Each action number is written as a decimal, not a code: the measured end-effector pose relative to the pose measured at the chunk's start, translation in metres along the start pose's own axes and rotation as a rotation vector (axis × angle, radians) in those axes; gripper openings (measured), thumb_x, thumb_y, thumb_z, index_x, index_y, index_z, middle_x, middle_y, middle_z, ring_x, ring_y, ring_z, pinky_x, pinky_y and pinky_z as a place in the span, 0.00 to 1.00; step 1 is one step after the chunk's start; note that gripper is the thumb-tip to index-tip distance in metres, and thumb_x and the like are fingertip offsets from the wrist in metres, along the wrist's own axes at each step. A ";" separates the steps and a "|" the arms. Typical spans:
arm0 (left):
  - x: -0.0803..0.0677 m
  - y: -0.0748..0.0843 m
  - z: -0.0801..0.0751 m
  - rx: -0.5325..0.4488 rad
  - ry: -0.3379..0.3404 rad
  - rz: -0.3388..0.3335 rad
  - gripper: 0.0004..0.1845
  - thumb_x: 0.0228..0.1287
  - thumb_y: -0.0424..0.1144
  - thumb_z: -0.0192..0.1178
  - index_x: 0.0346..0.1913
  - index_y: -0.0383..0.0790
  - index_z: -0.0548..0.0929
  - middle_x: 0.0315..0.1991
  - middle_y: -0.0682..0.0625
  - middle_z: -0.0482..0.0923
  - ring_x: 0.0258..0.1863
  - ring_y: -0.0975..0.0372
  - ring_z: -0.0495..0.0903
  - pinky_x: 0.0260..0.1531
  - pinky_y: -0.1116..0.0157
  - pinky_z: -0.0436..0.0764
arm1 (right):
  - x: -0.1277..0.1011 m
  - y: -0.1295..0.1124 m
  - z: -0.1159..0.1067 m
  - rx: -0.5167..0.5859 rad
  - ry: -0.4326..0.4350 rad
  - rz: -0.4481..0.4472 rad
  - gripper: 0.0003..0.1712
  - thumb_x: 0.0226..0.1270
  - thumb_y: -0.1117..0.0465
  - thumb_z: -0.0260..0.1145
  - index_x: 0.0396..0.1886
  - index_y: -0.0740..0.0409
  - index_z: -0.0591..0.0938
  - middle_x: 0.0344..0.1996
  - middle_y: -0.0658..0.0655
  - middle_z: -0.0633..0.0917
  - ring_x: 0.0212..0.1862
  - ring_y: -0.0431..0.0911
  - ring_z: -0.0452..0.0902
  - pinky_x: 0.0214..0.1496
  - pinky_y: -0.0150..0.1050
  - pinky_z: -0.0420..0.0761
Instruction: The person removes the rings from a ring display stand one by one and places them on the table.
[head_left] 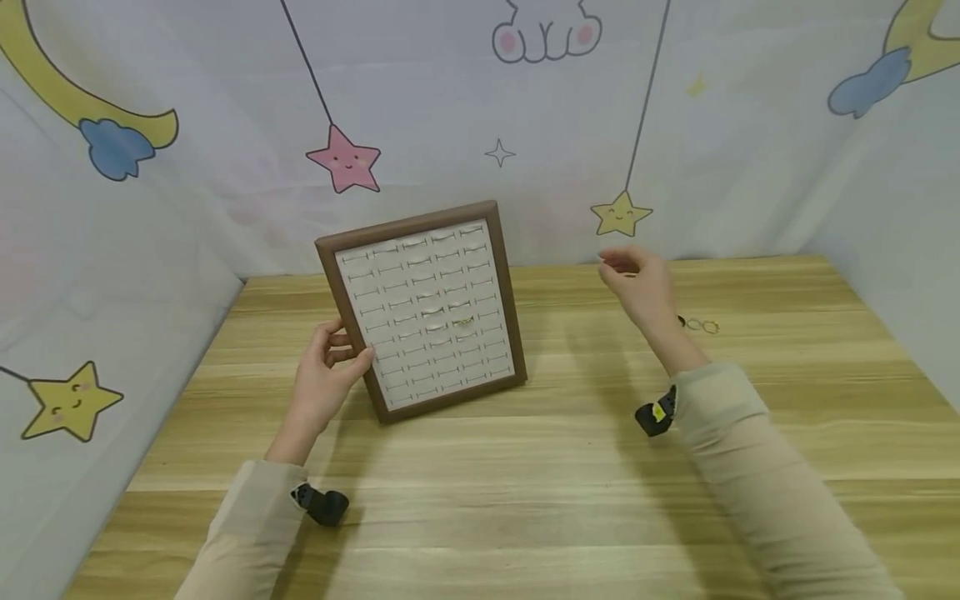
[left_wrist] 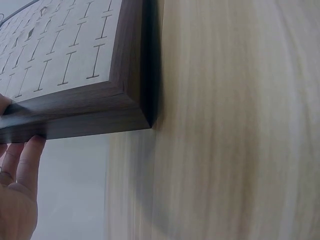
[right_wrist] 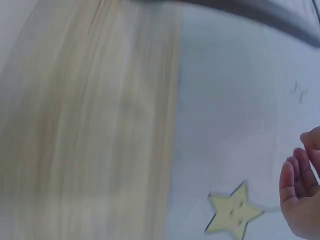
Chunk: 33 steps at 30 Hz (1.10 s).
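A ring display board [head_left: 420,312], brown-framed with a pale slotted pad, stands tilted over the table. My left hand [head_left: 324,379] grips its left side, thumb on the front of the frame and fingers behind. Up close in the left wrist view, the board's dark wooden frame [left_wrist: 75,112] shows with fingers [left_wrist: 29,167] against its back edge. One gold ring [head_left: 463,321] sits in a slot right of the pad's centre. To the right of the board, my right hand [head_left: 637,283] is raised with loosely bent fingers, and nothing shows between them in the right wrist view.
Right of my right wrist, a few small rings [head_left: 702,326] lie on the wood-grain table [head_left: 480,500], one dark and partly hidden by the wrist. Behind the table hangs a white cloth [head_left: 435,108] printed with stars and moons.
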<state>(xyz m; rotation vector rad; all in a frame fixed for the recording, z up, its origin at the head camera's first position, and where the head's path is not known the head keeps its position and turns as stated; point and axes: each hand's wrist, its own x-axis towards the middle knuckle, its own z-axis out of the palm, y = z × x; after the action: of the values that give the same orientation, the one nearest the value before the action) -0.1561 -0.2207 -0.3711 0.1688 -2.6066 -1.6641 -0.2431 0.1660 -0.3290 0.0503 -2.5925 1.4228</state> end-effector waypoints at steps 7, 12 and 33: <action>0.001 -0.001 0.000 0.019 0.017 0.014 0.32 0.66 0.39 0.59 0.70 0.40 0.60 0.52 0.45 0.69 0.50 0.59 0.72 0.38 0.78 0.76 | -0.020 -0.041 0.039 -0.081 -0.071 -0.366 0.11 0.65 0.68 0.62 0.45 0.67 0.82 0.43 0.64 0.84 0.46 0.54 0.79 0.50 0.46 0.80; 0.001 -0.001 0.000 0.025 0.021 0.013 0.32 0.66 0.38 0.59 0.70 0.40 0.60 0.53 0.45 0.69 0.49 0.60 0.72 0.37 0.78 0.76 | -0.035 -0.056 0.065 -0.206 -0.129 -0.592 0.08 0.61 0.70 0.65 0.40 0.65 0.84 0.39 0.60 0.86 0.43 0.52 0.80 0.48 0.42 0.81; 0.001 -0.002 0.001 0.016 0.029 0.027 0.31 0.65 0.38 0.59 0.69 0.40 0.61 0.51 0.47 0.70 0.44 0.70 0.72 0.38 0.77 0.77 | -0.045 -0.068 0.110 -0.369 -0.277 -0.653 0.10 0.61 0.70 0.65 0.41 0.59 0.85 0.41 0.54 0.86 0.48 0.47 0.79 0.54 0.36 0.79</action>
<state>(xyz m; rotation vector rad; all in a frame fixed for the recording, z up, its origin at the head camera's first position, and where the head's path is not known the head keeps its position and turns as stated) -0.1571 -0.2205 -0.3730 0.1556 -2.5903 -1.6202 -0.2062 0.0341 -0.3377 0.9957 -2.6179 0.7385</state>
